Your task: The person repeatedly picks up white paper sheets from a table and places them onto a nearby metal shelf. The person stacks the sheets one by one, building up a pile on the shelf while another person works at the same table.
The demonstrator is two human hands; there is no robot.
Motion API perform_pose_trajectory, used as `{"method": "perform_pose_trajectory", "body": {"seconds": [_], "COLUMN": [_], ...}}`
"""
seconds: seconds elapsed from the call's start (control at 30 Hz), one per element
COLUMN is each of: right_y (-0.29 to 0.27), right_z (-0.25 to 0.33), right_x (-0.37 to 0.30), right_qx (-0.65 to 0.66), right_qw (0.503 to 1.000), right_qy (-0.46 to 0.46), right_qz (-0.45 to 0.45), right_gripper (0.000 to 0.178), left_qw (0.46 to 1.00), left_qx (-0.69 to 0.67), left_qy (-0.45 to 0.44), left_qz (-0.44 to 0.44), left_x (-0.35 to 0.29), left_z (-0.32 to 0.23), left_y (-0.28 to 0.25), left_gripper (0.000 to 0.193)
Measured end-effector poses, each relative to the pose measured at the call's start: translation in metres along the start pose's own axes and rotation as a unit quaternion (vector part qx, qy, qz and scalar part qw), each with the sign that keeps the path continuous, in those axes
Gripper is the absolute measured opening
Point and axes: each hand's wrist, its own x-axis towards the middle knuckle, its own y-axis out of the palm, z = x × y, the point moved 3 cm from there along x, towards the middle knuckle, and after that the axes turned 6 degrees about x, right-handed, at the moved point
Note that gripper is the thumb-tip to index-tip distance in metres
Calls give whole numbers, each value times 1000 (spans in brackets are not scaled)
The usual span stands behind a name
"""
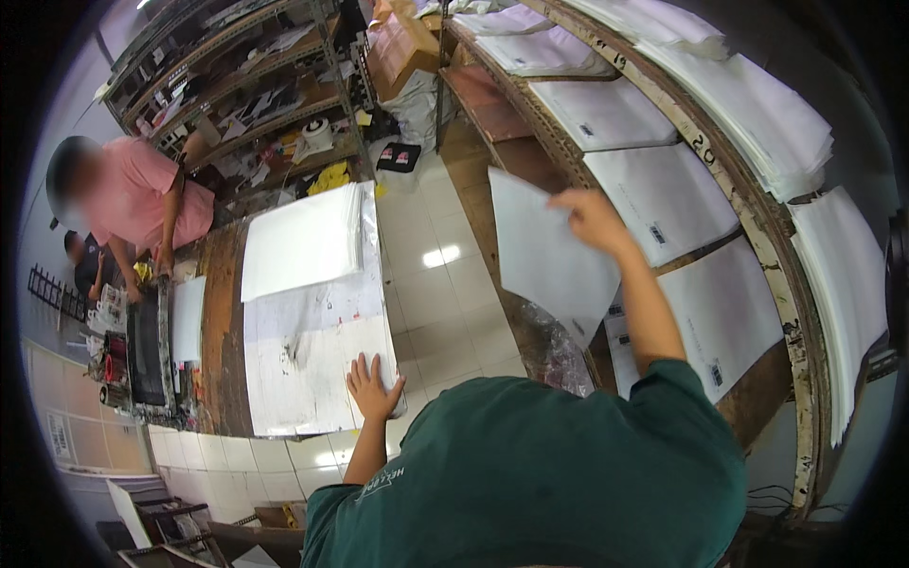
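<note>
My right hand (589,220) pinches the upper edge of a thin white sheet (544,251), which hangs at a slant beside the shelves and looks slightly blurred. Small dark print shows near its lower corner. My left hand (374,386) lies flat with fingers spread on the stained white board (303,379) covering the near end of the worktable. Farther up that board sits a stack of blank white sheets (301,241), apart from my left hand.
Printed sheets (660,204) lie in piles along the rack (739,189) on my right. Across the wooden table (222,322), a person in a pink shirt (142,199) handles a dark framed screen (150,355). Cluttered shelves (246,95) stand behind; tiled floor (454,293) runs between table and rack.
</note>
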Motion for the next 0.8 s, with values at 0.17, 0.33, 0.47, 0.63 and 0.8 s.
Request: {"method": "perform_pose_trajectory", "body": {"seconds": [0.17, 0.33, 0.47, 0.63, 0.8], "right_y": [-57, -108, -127, -142, -155], "right_z": [52, 70, 79, 84, 74], "right_x": [34, 63, 72, 75, 75], "right_qx": [20, 68, 73, 87, 43], "right_qw": [988, 985, 976, 983, 979], "right_qy": [-138, -102, -116, -37, -101], "right_qz": [-67, -120, -167, -156, -172], "right_gripper": [55, 51, 50, 46, 46], "left_qw": [1000, 999, 999, 999, 1000], "left_qx": [5, 0, -5, -11, -15], "left_qy": [2, -1, -3, -11, -18], "left_qz": [-23, -33, -34, -29, -16], "left_x": [4, 0, 0, 1, 2], "left_z": [3, -4, -2, -2, -3], "left_y": [-11, -4, -8, -14, -16], "left_gripper": [73, 73, 73, 73, 73]}}
